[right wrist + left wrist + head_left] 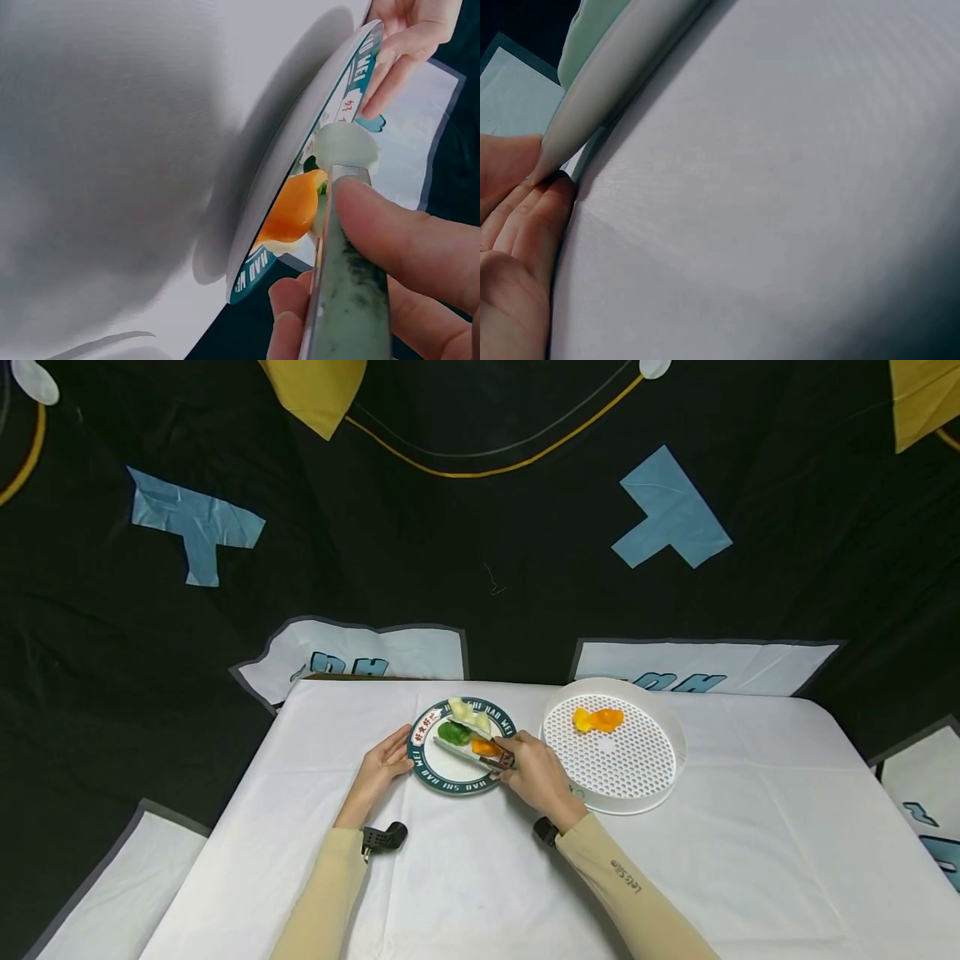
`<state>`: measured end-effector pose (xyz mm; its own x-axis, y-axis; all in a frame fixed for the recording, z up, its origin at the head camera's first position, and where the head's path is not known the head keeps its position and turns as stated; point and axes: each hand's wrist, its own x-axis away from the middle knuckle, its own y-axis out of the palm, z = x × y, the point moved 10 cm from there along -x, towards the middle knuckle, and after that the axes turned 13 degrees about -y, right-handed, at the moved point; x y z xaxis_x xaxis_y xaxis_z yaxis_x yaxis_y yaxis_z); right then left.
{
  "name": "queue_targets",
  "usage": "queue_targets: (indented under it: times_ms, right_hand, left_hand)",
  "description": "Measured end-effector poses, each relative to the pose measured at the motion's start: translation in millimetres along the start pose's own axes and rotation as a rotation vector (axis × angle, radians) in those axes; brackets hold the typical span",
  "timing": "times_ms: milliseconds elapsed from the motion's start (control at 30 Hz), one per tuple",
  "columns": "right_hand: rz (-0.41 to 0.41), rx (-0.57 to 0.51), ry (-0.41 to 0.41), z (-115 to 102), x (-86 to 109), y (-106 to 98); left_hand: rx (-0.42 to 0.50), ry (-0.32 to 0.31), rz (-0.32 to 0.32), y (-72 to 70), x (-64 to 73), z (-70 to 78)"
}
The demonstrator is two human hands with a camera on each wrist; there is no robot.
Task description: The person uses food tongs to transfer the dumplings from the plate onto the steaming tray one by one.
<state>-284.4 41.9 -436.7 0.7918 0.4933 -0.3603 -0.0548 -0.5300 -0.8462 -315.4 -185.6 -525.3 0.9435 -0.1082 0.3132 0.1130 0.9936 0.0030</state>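
Observation:
My left hand (382,768) pinches the left edge of a round white plate (453,787) with a dark green lettered rim. In the left wrist view, the thumb lies over the rim and the fingers are under it. My right hand (538,777) grips a pair of tongs (461,749), whose two pale arms are spread over the plate. A green food piece (453,732) lies between the arms, with an orange pepper-like piece (292,206) near the hand. At the plate's far side sits a pale green-white piece (462,710). The tongs' mottled green handle (349,292) fills the right wrist foreground.
A round white perforated tray (637,768) with a raised wall stands right of the plate, beside the right hand. Yellow and orange pieces (606,719) lie near its far side. A white cloth (465,893) covers the table; a black curtain (450,552) hangs behind.

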Motion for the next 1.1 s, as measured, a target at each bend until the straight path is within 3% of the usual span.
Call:
queue_targets:
  times_ms: [267,700,1100]
  right_hand:
    - [0.015,-0.071,0.022,4,1.9,-9]
    - [0.024,-0.218,-0.026,13,10.6,-29]
    - [0.044,-0.247,-0.050,30,27.6,-62]
  left_hand:
    - [-0.016,-0.013,-0.002,1.3,-0.7,-1.1]
    - [0.000,-0.021,0.002,0.8,-1.3,-1.9]
    - [0.004,-0.034,-0.018,4.1,3.4,2.1]
